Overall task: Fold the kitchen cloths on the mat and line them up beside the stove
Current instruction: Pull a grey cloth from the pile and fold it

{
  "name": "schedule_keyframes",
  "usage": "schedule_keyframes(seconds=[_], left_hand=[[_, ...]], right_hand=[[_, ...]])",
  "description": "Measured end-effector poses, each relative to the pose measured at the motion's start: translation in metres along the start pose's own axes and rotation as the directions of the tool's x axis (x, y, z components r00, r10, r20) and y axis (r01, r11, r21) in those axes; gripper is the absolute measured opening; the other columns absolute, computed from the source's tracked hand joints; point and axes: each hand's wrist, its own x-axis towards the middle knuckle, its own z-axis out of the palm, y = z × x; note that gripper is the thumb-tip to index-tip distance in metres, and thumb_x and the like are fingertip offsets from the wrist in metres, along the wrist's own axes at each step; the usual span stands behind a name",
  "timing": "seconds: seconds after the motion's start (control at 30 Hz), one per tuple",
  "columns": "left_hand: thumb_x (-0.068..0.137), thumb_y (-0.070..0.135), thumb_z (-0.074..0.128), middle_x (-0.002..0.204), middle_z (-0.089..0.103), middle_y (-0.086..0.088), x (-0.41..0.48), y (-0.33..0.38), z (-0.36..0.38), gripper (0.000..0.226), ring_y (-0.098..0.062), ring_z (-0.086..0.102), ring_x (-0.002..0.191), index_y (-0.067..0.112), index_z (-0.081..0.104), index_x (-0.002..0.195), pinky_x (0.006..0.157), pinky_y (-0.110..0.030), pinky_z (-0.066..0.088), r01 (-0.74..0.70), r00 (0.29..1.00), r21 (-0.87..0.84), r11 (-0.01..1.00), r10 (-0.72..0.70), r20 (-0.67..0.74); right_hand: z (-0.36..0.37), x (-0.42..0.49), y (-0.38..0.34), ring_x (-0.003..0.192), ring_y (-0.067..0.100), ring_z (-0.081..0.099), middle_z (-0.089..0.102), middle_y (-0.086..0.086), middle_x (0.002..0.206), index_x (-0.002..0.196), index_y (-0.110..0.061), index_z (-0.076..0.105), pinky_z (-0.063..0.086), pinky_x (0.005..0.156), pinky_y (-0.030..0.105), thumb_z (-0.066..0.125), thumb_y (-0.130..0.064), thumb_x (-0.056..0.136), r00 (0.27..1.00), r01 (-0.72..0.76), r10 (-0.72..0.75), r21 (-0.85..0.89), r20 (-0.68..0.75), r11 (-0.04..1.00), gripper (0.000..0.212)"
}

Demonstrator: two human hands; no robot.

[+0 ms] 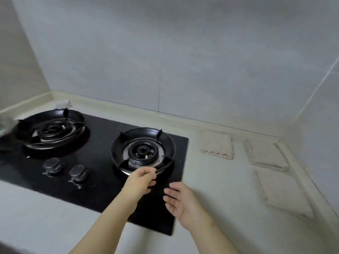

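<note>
Three folded beige cloths lie on the pale counter to the right of the black stove. One cloth is nearest the stove at the back, a second cloth lies beside the right wall, and a third cloth lies in front of it. My left hand hovers over the stove's front right part, fingers loosely curled, holding nothing. My right hand hangs just right of it with fingers relaxed and spread, also empty. No mat is in view.
The stove has a right burner, a left burner and two knobs. A blurred pale object sits at the far left edge. Tiled walls close the counter at the back and right.
</note>
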Motion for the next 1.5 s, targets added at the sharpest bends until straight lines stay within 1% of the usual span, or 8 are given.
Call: schedule_keyframes(seconds=[0.17,0.4,0.53,0.7,0.87,1.03,1.17,1.5], left_hand=[[0.092,0.016,0.053,0.099,0.067,-0.001,-0.051,-0.033,-0.157,0.013,-0.014,0.063,0.092,0.021,0.063,0.097,0.075,-0.027,0.048,0.039,0.965,-0.115,0.993,-0.068,-0.254],[0.092,0.013,0.051,0.093,0.066,-0.004,-0.151,-0.081,-0.355,0.013,-0.015,0.06,0.077,0.018,0.062,0.098,0.076,-0.027,0.048,0.007,0.811,-0.254,0.967,-0.154,-0.564],[0.095,0.011,0.046,0.088,0.061,-0.005,-0.203,-0.101,-0.426,0.015,-0.012,0.052,0.068,0.014,0.059,0.103,0.056,-0.017,0.042,-0.039,0.706,-0.304,0.952,-0.189,-0.682],[0.095,0.015,0.048,0.088,0.064,-0.002,-0.228,-0.122,-0.485,0.015,-0.013,0.059,0.078,0.018,0.06,0.104,0.068,-0.024,0.045,-0.077,0.572,-0.388,0.918,-0.278,-0.772],[0.095,0.016,0.047,0.096,0.065,-0.003,-0.221,-0.126,-0.537,0.014,-0.014,0.062,0.084,0.019,0.06,0.1,0.074,-0.026,0.047,-0.102,0.509,-0.42,0.902,-0.315,-0.801],[0.095,0.017,0.049,0.092,0.065,-0.004,-0.179,-0.118,-0.606,0.013,-0.016,0.061,0.08,0.017,0.06,0.1,0.073,-0.027,0.047,-0.123,0.498,-0.392,0.912,-0.285,-0.819],[0.095,0.017,0.047,0.099,0.065,0.0,-0.132,-0.093,-0.671,0.015,-0.014,0.064,0.087,0.021,0.06,0.099,0.078,-0.027,0.049,-0.082,0.535,-0.34,0.937,-0.246,-0.808],[0.092,0.015,0.051,0.096,0.065,-0.002,-0.046,-0.072,-0.799,0.012,-0.012,0.06,0.077,0.02,0.061,0.095,0.068,-0.022,0.044,-0.056,0.64,-0.284,0.957,-0.185,-0.746]], right_hand=[[0.138,-0.015,0.076,0.064,0.018,0.058,0.066,0.006,0.08,0.098,-0.009,0.06,0.045,0.058,0.026,0.053,-0.015,0.09,0.983,-0.034,0.071,-0.214,0.167,0.976,0.012],[0.316,-0.056,0.202,0.056,0.017,0.054,0.061,0.005,0.071,0.088,-0.009,0.058,0.041,0.051,0.024,0.051,-0.012,0.089,0.89,-0.056,0.25,-0.452,0.382,0.89,0.008],[0.391,-0.084,0.263,0.055,0.016,0.056,0.063,0.003,0.068,0.094,-0.008,0.061,0.044,0.051,0.025,0.051,-0.013,0.09,0.803,-0.006,0.354,-0.586,0.48,0.81,0.011],[0.449,-0.101,0.304,0.062,0.016,0.058,0.064,0.006,0.076,0.097,-0.01,0.061,0.047,0.056,0.025,0.052,-0.015,0.092,0.754,0.146,0.372,-0.69,0.542,0.709,0.011],[0.503,-0.089,0.322,0.066,0.017,0.057,0.064,0.008,0.083,0.098,-0.011,0.061,0.048,0.058,0.026,0.051,-0.013,0.091,0.743,0.228,0.344,-0.7,0.574,0.677,0.012],[0.582,-0.056,0.323,0.066,0.018,0.055,0.061,0.009,0.084,0.09,-0.011,0.058,0.044,0.057,0.025,0.049,-0.013,0.092,0.739,0.306,0.265,-0.659,0.62,0.687,0.01],[0.662,-0.024,0.314,0.069,0.021,0.054,0.06,0.009,0.084,0.088,-0.01,0.058,0.043,0.058,0.027,0.049,-0.012,0.092,0.765,0.309,0.204,-0.626,0.611,0.716,0.01],[0.792,0.029,0.331,0.064,0.017,0.047,0.051,0.002,0.077,0.079,-0.014,0.053,0.039,0.057,0.026,0.047,-0.006,0.09,0.795,0.353,0.093,-0.582,0.599,0.732,0.015]])
